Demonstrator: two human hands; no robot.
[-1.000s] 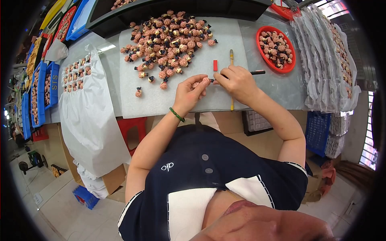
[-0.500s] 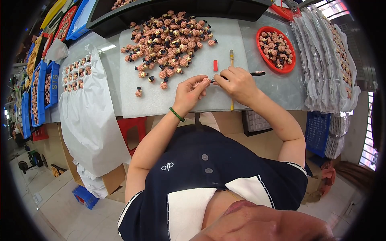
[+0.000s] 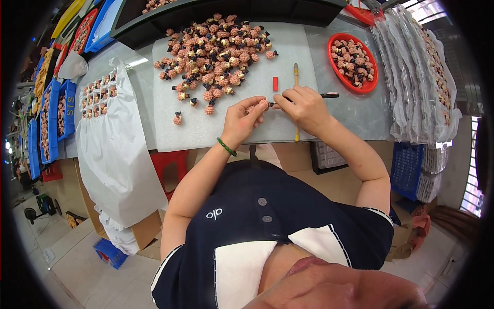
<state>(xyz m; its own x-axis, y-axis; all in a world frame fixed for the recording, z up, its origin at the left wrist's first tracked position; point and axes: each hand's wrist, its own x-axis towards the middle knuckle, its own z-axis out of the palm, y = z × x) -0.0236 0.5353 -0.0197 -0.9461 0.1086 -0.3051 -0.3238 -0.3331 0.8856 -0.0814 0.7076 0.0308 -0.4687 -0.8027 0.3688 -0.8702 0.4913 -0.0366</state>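
Note:
My left hand (image 3: 241,119) pinches a small pink curly-headed figurine (image 3: 263,104) over the white mat. The fingers of my right hand (image 3: 304,107) are pressed together at the figurine's dark end, facing my left fingertips. What they grip is covered by the fingers. From the far side of the right hand sticks a slim black pen (image 3: 330,95); whether it is held or lies beneath is hidden. A yellow-handled brush (image 3: 296,74) lies partly under that hand. Just beyond it is a small red block (image 3: 275,84). A large pile of similar figurines (image 3: 218,56) covers the far mat.
At right stand a red bowl (image 3: 376,78) of figurines and stacked plastic-wrapped trays (image 3: 406,77). A long black tray (image 3: 221,16) borders the far side. At left, figurines stand in rows on white sheeting (image 3: 116,139), beside blue bins (image 3: 68,108).
Hardly anything differs. Both hands hold their place at the figurine, with only a very slight shift of the right hand.

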